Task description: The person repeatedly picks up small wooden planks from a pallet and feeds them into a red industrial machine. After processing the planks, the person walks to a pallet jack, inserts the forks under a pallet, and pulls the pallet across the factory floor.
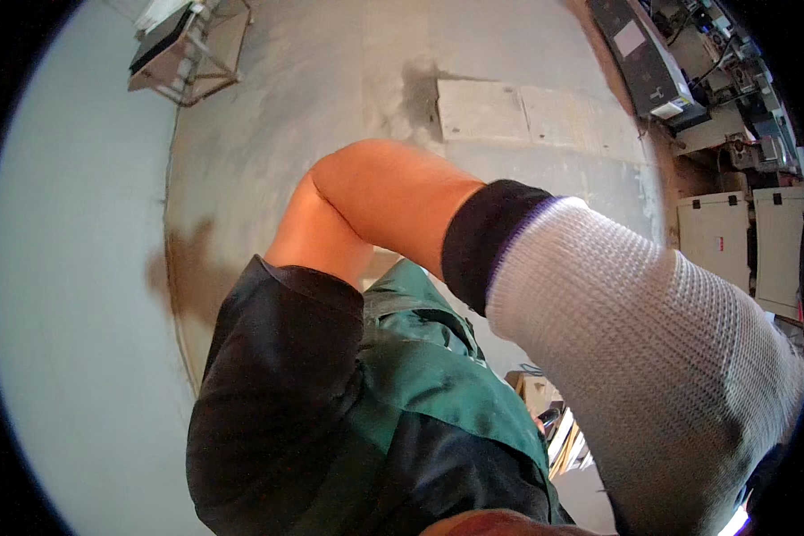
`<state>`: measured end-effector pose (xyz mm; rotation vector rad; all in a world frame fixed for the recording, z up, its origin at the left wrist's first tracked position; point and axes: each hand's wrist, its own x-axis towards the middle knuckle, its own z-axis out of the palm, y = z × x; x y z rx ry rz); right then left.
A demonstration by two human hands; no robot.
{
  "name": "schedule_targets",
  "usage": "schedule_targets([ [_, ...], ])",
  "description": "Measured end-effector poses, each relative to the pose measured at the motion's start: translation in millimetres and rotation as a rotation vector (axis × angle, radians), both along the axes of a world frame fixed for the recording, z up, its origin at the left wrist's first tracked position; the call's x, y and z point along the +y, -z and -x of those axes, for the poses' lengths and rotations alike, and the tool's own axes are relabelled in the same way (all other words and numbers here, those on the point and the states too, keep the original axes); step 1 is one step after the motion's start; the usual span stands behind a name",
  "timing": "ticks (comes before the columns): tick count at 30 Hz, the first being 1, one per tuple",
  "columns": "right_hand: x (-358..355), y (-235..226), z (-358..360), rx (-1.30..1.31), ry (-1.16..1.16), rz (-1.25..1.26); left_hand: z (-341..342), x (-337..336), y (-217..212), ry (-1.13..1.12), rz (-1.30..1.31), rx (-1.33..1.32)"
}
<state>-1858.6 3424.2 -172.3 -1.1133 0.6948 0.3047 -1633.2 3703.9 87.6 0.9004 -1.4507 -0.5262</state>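
My left arm, in a short black sleeve (277,357), is bent at the elbow and reaches across to the right. My left hand (652,366) is in a whitish knitted glove with a black cuff (487,241). It is raised very close to the camera and fills the lower right. The glove's fingers bend away at the picture's rim, so whether they hold anything is hidden. Below the forearm a green apron (438,375) covers my front. I cannot see my right hand.
At the upper left a framed stand (201,54) is by the pale wall (71,286). Pale floor plates (482,112) lie ahead. To the right are a dark case (643,62), cluttered equipment and light cabinets (716,237). Sticks and a box (538,393) show partly behind the glove.
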Motion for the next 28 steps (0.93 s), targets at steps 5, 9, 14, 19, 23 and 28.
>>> schedule_targets([
  [5, 44, -12, -121, 0.018, 0.047, 0.047, -139, 36, -20, 0.049, 0.029, -0.026],
  [9, 63, -22, -185, 0.057, 0.061, 0.075, -208, 57, -31, 0.085, 0.062, -0.011],
  [14, 106, -21, -265, 0.074, 0.125, 0.130, -304, 102, -20, 0.122, 0.077, -0.010],
  [19, 140, -17, -364, 0.035, 0.219, 0.153, -460, 127, 48, -0.191, -0.393, -0.043],
  [23, 164, -32, -457, 0.012, 0.272, 0.116, -579, 165, 167, -0.496, -0.701, 0.372],
  [28, 202, -68, -580, 0.161, 0.496, -0.339, -697, 294, 343, -1.021, -0.948, 0.477],
])
